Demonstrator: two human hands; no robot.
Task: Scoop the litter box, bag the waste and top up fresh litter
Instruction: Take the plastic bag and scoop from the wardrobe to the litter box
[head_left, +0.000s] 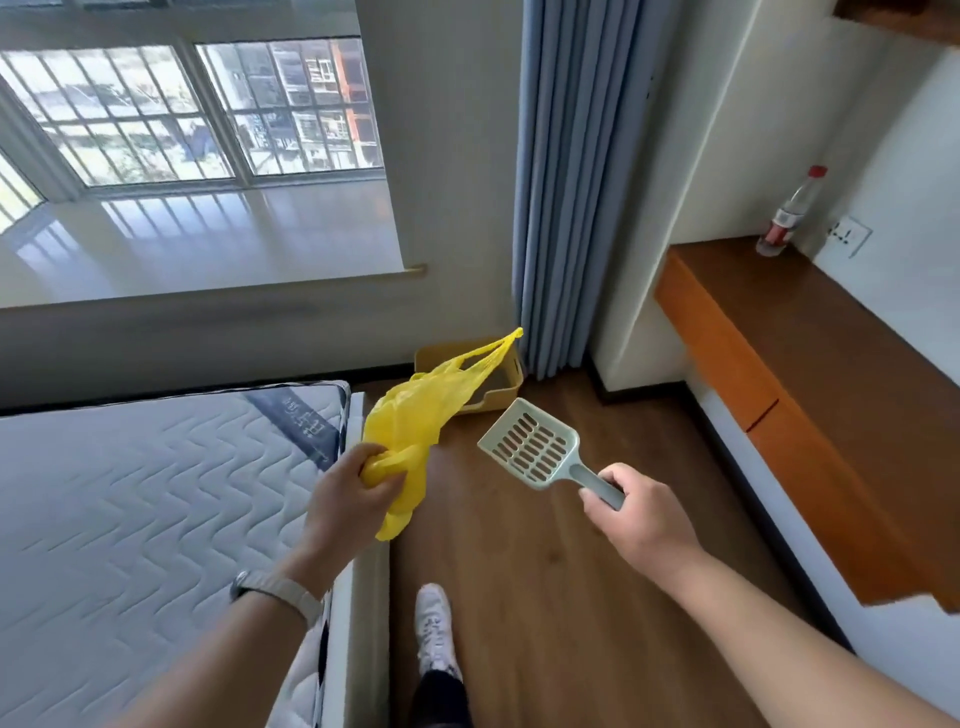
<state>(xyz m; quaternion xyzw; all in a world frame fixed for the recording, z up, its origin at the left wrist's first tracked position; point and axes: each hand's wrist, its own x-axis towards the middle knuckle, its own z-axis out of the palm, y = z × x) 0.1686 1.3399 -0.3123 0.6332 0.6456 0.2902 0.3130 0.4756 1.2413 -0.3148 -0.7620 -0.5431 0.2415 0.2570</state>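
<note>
My left hand (349, 493) grips a crumpled yellow plastic bag (410, 415), whose handles stretch up and away toward the far corner. In my right hand (636, 512) is the handle of a pale grey-green slotted litter scoop (530, 444), its empty blade pointing forward. On the wooden floor ahead, in the corner beside the curtain, sits a yellow litter box (506, 384), partly hidden behind the bag. Both hands are raised well short of the box.
A bare quilted mattress (156, 493) fills the left side. A wooden desk (810, 364) with a plastic bottle (789, 213) runs along the right wall. Blue curtain (566, 182) hangs ahead beside a bay window (182, 114). My white shoe (434, 626) stands on the floor strip between bed and desk.
</note>
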